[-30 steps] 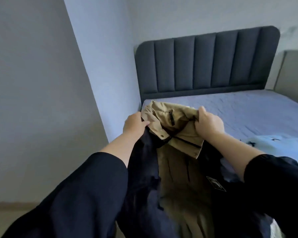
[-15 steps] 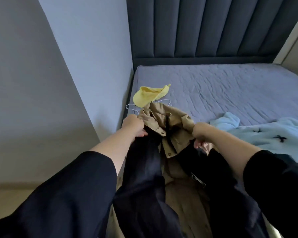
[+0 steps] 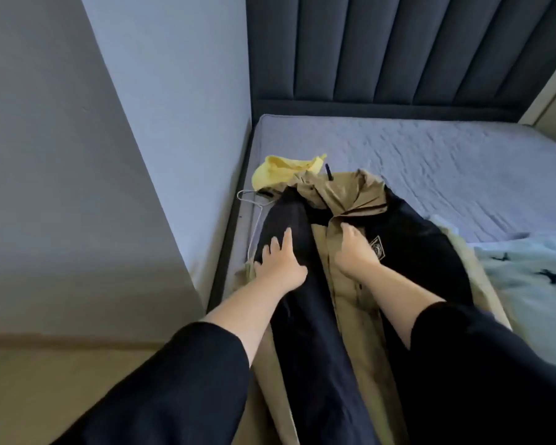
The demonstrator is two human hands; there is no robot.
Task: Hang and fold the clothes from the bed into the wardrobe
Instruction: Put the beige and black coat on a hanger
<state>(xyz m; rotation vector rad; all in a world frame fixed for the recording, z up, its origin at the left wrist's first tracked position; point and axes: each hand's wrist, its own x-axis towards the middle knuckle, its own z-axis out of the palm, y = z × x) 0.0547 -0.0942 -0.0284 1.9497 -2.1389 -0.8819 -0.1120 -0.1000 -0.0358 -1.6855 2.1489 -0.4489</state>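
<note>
On the near left corner of the bed (image 3: 430, 162) the jacket (image 3: 344, 194) lies spread on its back, collar toward the headboard, under both hands. The left hand (image 3: 280, 264) rests flat on the dark left panel, its fingers (image 3: 286, 236) straight and splayed, holding nothing. The right hand (image 3: 357, 252) sits on the tan front strip beside a small chest patch (image 3: 377, 248), fingers curled; whether they pinch the cloth or only press it I cannot tell. Half a second ago both hands held the collar bunched up in the air; now the collar lies flat and the hands have come down to the chest. The jacket is tan down the middle and at the collar, with dark navy sides. A yellow garment (image 3: 280, 170) and a wire hanger (image 3: 254, 203) lie just beside its collar, and a pale blue garment (image 3: 533, 274) lies to its right.
</note>
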